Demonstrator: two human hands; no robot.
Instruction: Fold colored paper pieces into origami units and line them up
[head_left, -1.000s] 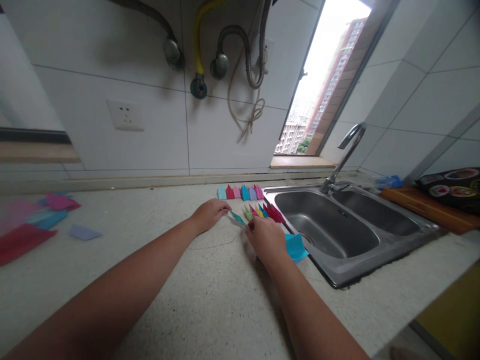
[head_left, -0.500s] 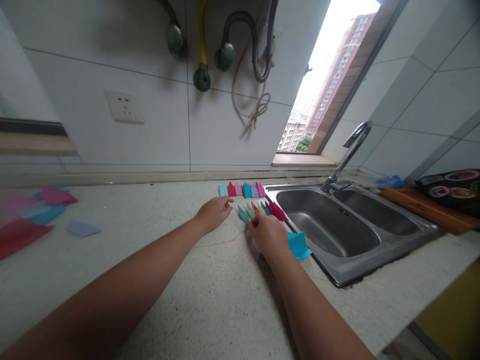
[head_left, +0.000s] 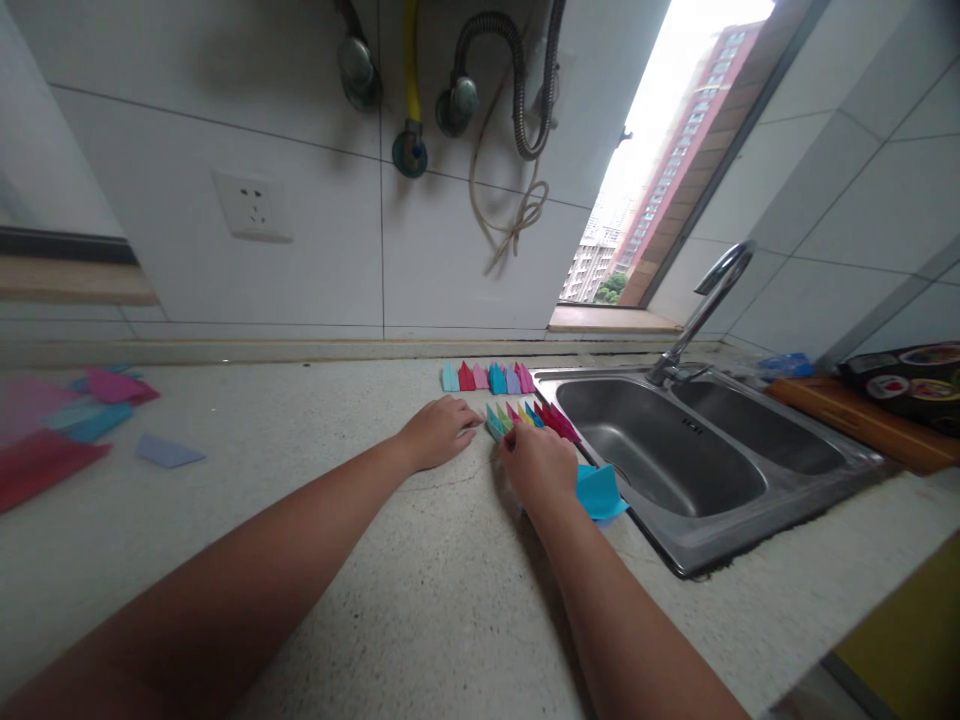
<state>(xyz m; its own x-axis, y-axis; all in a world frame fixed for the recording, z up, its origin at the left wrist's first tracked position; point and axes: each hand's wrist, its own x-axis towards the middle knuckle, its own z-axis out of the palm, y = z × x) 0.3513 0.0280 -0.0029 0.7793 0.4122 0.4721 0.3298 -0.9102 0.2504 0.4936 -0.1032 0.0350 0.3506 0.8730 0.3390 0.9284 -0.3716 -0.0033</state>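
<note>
Two rows of small folded paper pieces stand on the counter beside the sink. The back row point(head_left: 487, 377) has light blue, red, pink, blue and purple pieces. In the front row point(head_left: 551, 420) are green, yellow, blue and dark red ones. My left hand point(head_left: 441, 433) is closed in a pinch, its fingertips at the left end of the front row; whatever it pinches is too small to make out. Curled against the near side of that row, my right hand point(head_left: 538, 465) hides what lies between its fingertips. A larger blue folded paper point(head_left: 600, 492) sits partly behind the right wrist.
On the right is a double steel sink point(head_left: 660, 500) with a faucet point(head_left: 720, 280). Folded papers point(head_left: 97, 420) and a lone purple one point(head_left: 169, 451) lie far left. A wooden board point(head_left: 847, 410) and dark bag point(head_left: 907, 375) are beyond the sink. Wall pipes point(head_left: 517, 90) hang above.
My left hand has shifted right, bringing its fingertips up to the left end of the front row. My right hand stays nearly in place. The view has moved slightly.
</note>
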